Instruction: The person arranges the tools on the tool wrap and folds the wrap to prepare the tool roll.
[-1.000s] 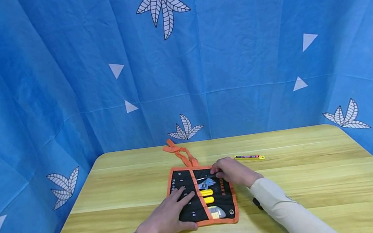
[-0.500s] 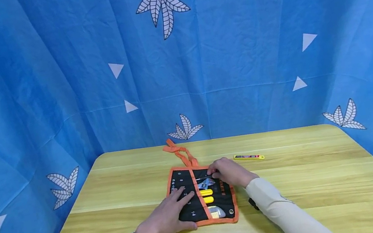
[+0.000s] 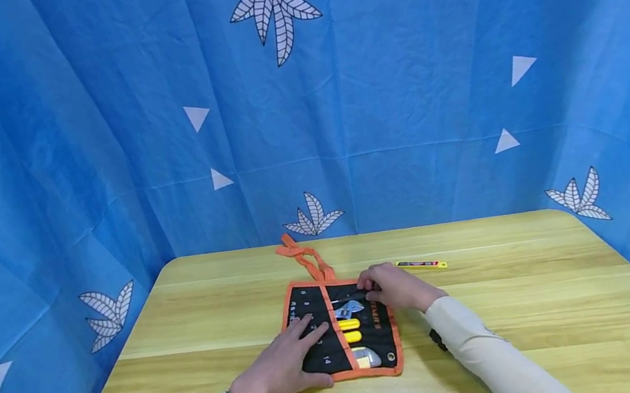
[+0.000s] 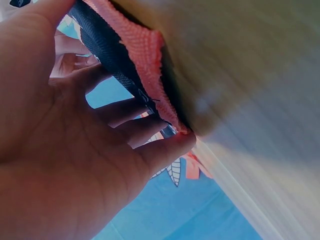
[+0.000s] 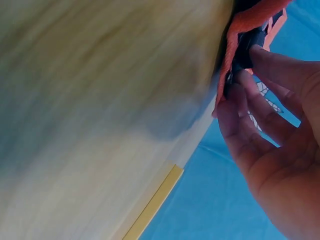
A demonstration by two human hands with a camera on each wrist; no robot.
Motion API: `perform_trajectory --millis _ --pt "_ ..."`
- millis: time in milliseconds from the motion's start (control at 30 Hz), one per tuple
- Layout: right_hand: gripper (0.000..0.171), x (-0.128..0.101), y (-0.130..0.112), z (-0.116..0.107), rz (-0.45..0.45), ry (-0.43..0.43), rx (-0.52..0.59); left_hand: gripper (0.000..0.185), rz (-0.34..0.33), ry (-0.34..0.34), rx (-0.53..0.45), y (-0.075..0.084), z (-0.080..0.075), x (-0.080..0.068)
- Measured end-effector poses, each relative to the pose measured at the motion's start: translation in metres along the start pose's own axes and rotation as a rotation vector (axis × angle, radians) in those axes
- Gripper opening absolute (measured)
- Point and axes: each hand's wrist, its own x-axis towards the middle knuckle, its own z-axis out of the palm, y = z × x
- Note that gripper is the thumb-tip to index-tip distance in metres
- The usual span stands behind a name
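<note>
A black tool roll (image 3: pixel 334 359) with orange trim lies unrolled on the table. My left hand (image 3: pixel 281 364) rests on its numbered pocket side, fingers spread; in the left wrist view the fingertips lie along the orange edging (image 4: pixel 147 65). My right hand (image 3: pixel 397 287) pinches the black handle of a screwdriver (image 5: pixel 245 47) at the roll's far right part, the thin shaft leading toward the pocket. Below it, pockets hold an adjustable wrench (image 3: pixel 349 309), two yellow handles (image 3: pixel 348 325) and a grey and yellow tool (image 3: pixel 367 357). My right fingers cover much of the screwdriver.
A slim yellow strip-shaped item (image 3: pixel 420 265) with a dark label lies beyond my right hand. Orange tie straps (image 3: pixel 307 257) stretch from the roll toward the back edge. The wooden table (image 3: pixel 548 296) ends at a blue patterned curtain (image 3: pixel 418 101).
My right hand shifted slightly left with the screwdriver, then came back a little to the right. My left hand and the tool roll stayed in place.
</note>
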Motion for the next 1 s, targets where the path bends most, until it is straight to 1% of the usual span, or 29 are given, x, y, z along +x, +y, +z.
perform_trajectory --millis 200,467,633,833,1000 --pt "0.017 0.001 0.003 0.001 -0.022 -0.012 0.010 0.091 -0.006 -0.006 0.001 0.000 0.001 -0.001" --pt "0.020 0.004 -0.002 0.001 0.000 -0.025 0.003 0.092 0.009 0.005 0.011 0.000 0.000 -0.001" --pt "0.020 0.005 -0.004 0.001 -0.007 -0.027 -0.001 0.091 0.014 0.003 0.014 0.000 -0.001 0.000" --pt "0.020 0.007 -0.007 0.002 0.008 -0.035 -0.023 0.091 0.014 0.003 0.019 0.000 0.000 0.000" --pt "0.020 0.008 -0.008 0.005 -0.002 -0.032 -0.029 0.091 0.009 0.001 0.014 0.000 0.000 0.000"
